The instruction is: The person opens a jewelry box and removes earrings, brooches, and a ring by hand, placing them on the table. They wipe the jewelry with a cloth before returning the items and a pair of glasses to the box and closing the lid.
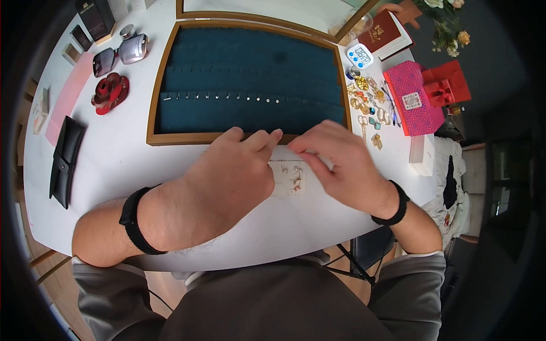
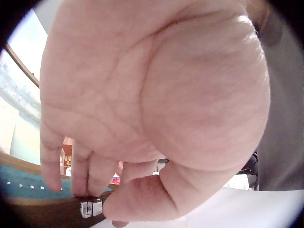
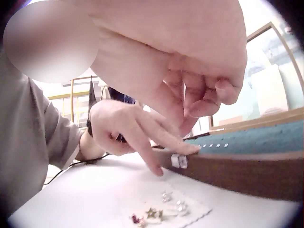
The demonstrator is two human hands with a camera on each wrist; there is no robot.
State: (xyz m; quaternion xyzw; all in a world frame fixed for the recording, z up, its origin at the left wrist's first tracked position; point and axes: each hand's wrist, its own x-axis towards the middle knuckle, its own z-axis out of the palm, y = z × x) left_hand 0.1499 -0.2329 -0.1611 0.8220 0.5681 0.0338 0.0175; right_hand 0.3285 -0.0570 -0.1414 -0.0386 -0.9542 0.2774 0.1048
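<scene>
A wooden display case (image 1: 187, 138) lies open, its dark teal padding (image 1: 239, 57) crossed by slits. A row of small stud earrings (image 1: 237, 97) sits in one slit. My left hand (image 1: 227, 176) reaches the case's front rim, fingers mostly straight and spread, near the metal clasp (image 3: 179, 161). Close to its fingertips, my right hand (image 1: 350, 165) hovers by the front rim with thumb and forefinger drawn together; I cannot tell whether a small piece is between them. Below the hands lies a white card (image 1: 282, 188) with several earrings (image 3: 152, 213), partly covered in the head view.
Gold jewelry (image 1: 362, 83), a digital timer (image 1: 360, 55) and a patterned pink pouch (image 1: 406, 99) lie right of the case. On the left are sunglasses (image 1: 132, 50), a red flower ornament (image 1: 111, 94) and a black glasses case (image 1: 67, 162). The raised glass lid (image 1: 256, 8) stands behind.
</scene>
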